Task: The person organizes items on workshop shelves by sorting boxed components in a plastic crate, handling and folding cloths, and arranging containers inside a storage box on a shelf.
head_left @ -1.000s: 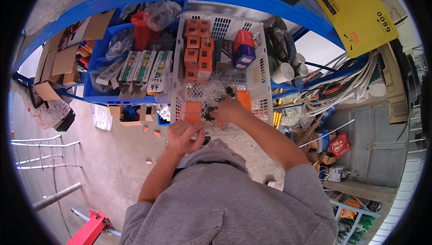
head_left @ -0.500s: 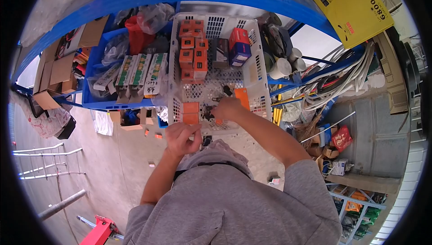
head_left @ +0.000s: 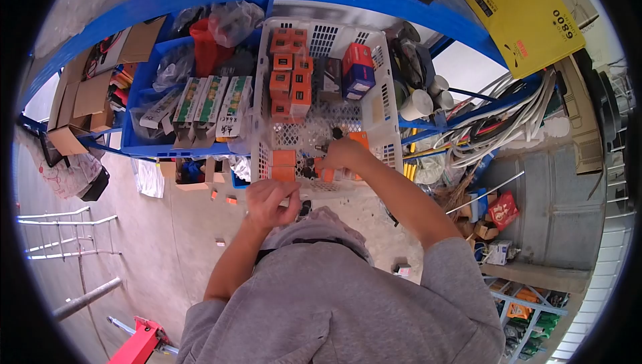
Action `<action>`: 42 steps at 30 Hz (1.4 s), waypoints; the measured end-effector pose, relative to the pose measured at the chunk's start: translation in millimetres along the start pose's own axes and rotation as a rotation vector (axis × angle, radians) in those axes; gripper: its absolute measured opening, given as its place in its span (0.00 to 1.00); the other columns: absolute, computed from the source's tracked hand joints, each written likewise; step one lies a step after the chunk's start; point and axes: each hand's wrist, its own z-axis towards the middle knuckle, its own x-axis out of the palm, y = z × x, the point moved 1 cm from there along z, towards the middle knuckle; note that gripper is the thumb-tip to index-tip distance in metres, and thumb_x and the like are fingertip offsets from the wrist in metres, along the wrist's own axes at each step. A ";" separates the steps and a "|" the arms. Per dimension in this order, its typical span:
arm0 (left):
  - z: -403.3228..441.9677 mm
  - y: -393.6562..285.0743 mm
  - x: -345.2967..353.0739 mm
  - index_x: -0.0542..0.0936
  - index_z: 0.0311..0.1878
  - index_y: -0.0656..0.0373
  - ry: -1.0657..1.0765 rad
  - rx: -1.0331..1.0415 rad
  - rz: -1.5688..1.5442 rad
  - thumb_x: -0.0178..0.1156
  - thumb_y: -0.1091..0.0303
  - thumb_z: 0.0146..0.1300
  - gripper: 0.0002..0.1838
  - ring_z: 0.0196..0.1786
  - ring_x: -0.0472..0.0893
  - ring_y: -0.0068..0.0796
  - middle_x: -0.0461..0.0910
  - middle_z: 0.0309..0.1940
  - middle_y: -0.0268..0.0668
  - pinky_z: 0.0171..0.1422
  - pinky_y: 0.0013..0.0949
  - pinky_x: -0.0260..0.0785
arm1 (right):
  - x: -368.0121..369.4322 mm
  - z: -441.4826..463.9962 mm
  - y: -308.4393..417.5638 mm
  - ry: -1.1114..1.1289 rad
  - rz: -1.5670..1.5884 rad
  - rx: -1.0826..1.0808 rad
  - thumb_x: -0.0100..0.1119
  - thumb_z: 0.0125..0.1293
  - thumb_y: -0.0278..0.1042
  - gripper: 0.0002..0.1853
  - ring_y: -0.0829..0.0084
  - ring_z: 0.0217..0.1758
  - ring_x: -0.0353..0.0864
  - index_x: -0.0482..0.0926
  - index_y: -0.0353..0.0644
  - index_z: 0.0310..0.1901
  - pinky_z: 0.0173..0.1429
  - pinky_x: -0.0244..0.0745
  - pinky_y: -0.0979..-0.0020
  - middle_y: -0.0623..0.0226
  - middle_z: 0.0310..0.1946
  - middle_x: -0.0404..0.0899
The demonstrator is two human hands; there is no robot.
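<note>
Two hands work at the crate (head_left: 382, 106). Nearest us, our left hand (head_left: 271, 202) is curled at the near edge, thumb close to the fingers; we cannot tell whether it pinches anything. If that wrist pushed forward, it could knock the front orange boxes (head_left: 283, 157) lying just beyond it. Our right hand (head_left: 346, 154) reaches down inside the crate's front part, its fingertips mostly hidden, so we cannot tell what they grip. Black bits (head_left: 337, 133) lie just past them, on the mesh floor; a careless sweep might scatter these, and small ones could slip through the holes. Farther back, the stacked orange boxes (head_left: 291, 79) lean close together and could topple if the crate were jolted, as could the red-blue box (head_left: 359, 73) opposite
</note>
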 end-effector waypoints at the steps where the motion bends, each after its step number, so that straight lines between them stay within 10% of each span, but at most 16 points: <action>1: -0.8 0.1 0.1 0.84 0.36 0.57 0.003 -0.016 -0.003 0.67 0.78 0.51 0.09 0.19 0.78 0.32 0.79 0.20 0.32 0.24 0.33 0.70 | 2.6 5.8 -1.9 0.007 0.008 -0.028 0.66 0.54 0.76 0.42 0.59 0.45 0.92 0.91 0.34 0.42 0.54 0.86 0.59 0.52 0.35 0.91; 10: -6.3 0.6 -4.4 0.85 0.36 0.57 -0.045 -0.004 -0.001 0.66 0.79 0.49 0.10 0.19 0.79 0.32 0.79 0.20 0.32 0.24 0.33 0.70 | 17.8 23.3 12.8 -0.004 -0.167 0.093 0.64 0.57 0.73 0.41 0.57 0.61 0.87 0.87 0.43 0.58 0.63 0.82 0.60 0.55 0.58 0.87; 17: -14.6 6.0 -1.4 0.85 0.35 0.59 -0.158 -0.083 -0.098 0.64 0.81 0.47 0.10 0.20 0.80 0.32 0.79 0.20 0.33 0.25 0.32 0.71 | -6.6 18.2 -1.1 0.002 -0.077 0.043 0.64 0.60 0.71 0.38 0.65 0.62 0.86 0.88 0.44 0.57 0.56 0.84 0.58 0.61 0.56 0.87; 22: -6.8 3.9 -0.7 0.82 0.36 0.60 -0.121 -0.029 -0.060 0.61 0.83 0.52 0.09 0.18 0.79 0.26 0.79 0.17 0.28 0.25 0.30 0.69 | -27.8 11.1 10.4 0.189 1.381 0.011 0.61 0.65 0.71 0.32 0.75 0.48 0.86 0.84 0.53 0.58 0.47 0.83 0.75 0.70 0.48 0.87; 28: -12.9 4.6 -0.8 0.85 0.35 0.59 -0.126 -0.077 -0.083 0.66 0.79 0.48 0.09 0.20 0.81 0.32 0.81 0.21 0.33 0.26 0.34 0.72 | 7.6 63.5 27.3 0.285 1.814 0.035 0.58 0.73 0.65 0.29 0.67 0.50 0.85 0.77 0.49 0.61 0.51 0.87 0.64 0.65 0.53 0.82; 42: -4.8 3.0 -1.5 0.84 0.35 0.57 -0.117 -0.052 -0.039 0.67 0.78 0.50 0.09 0.18 0.79 0.32 0.79 0.19 0.33 0.24 0.33 0.71 | -4.9 60.0 39.1 0.283 1.594 -0.110 0.43 0.84 0.56 0.22 0.67 0.59 0.84 0.74 0.54 0.67 0.60 0.82 0.61 0.69 0.58 0.82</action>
